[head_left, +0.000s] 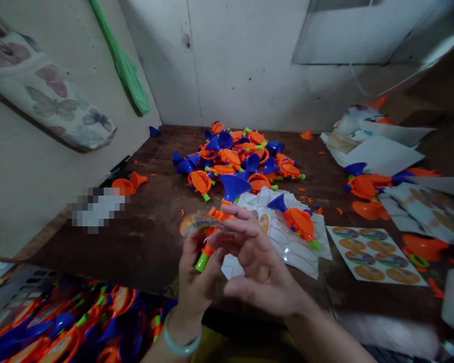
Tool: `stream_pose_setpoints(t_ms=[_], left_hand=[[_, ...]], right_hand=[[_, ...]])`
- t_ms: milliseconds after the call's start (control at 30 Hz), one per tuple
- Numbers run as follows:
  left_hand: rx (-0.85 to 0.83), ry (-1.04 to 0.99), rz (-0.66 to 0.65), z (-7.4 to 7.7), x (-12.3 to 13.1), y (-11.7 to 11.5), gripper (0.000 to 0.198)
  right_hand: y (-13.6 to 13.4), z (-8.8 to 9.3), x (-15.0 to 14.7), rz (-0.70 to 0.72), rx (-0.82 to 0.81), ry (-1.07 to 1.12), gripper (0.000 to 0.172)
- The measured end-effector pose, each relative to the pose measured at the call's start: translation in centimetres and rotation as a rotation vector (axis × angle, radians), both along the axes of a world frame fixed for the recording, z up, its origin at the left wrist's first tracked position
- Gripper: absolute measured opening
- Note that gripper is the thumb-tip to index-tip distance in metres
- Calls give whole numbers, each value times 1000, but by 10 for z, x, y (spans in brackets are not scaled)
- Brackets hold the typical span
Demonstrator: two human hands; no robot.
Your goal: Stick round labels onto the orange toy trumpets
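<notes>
My left hand (199, 275) is closed around an orange toy trumpet (209, 249) with a lime-green mouthpiece; a pale bangle circles this wrist. A blue bell (233, 187) rises just beyond the fingers and appears to belong to this trumpet. A blurred, colourful oval sticker (200, 221) lies at the top of the held toy; whether it is fully stuck down cannot be seen. My right hand (259, 259) reaches over from the right, fingertips against the sticker's edge and the toy, its thumb held apart. Fingers partly hide the trumpet's body.
Behind my hands lies a heap of toy trumpets (227, 159). White backing sheets (291, 252) carry one trumpet (299, 222). To the right is a sticker sheet (376, 254), with loose orange parts (426, 247) beyond. A crate of trumpets (71, 327) stands lower left.
</notes>
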State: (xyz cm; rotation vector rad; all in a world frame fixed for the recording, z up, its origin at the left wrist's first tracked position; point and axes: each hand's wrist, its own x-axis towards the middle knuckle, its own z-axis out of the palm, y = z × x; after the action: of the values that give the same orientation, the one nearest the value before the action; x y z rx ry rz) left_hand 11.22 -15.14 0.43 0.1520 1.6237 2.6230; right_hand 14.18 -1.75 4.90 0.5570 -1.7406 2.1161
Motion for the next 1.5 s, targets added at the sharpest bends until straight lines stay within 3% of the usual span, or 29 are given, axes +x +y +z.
stream_pose_setpoints(t_ms=[100, 167, 300, 533, 1067, 1167, 1367, 1500], left_hand=[[120, -24, -73, 9, -4, 0, 53], [162, -31, -128, 16, -5, -2, 51], [133, 51, -230, 22, -7, -10, 54], [42, 189, -270, 16, -9, -16, 56], [-11, 35, -118, 15, -9, -2, 43], [-45, 26, -57, 15, -9, 0, 42], [-127, 125, 3, 16, -3, -6, 45], [-143, 172, 14, 20, -1, -6, 43]], right_hand=[[9, 11, -5, -197, -128, -53, 24], [13, 16, -9, -300, -99, -104, 12], [10, 14, -11, -404, 48, -160, 22], [0, 2, -10, -542, 192, -11, 40], [-2, -11, -12, -613, 328, -6, 31], [-1, -8, -15, -638, 354, 35, 30], [12, 11, -21, -813, 626, 224, 23], [14, 18, -22, -821, 645, 205, 20]])
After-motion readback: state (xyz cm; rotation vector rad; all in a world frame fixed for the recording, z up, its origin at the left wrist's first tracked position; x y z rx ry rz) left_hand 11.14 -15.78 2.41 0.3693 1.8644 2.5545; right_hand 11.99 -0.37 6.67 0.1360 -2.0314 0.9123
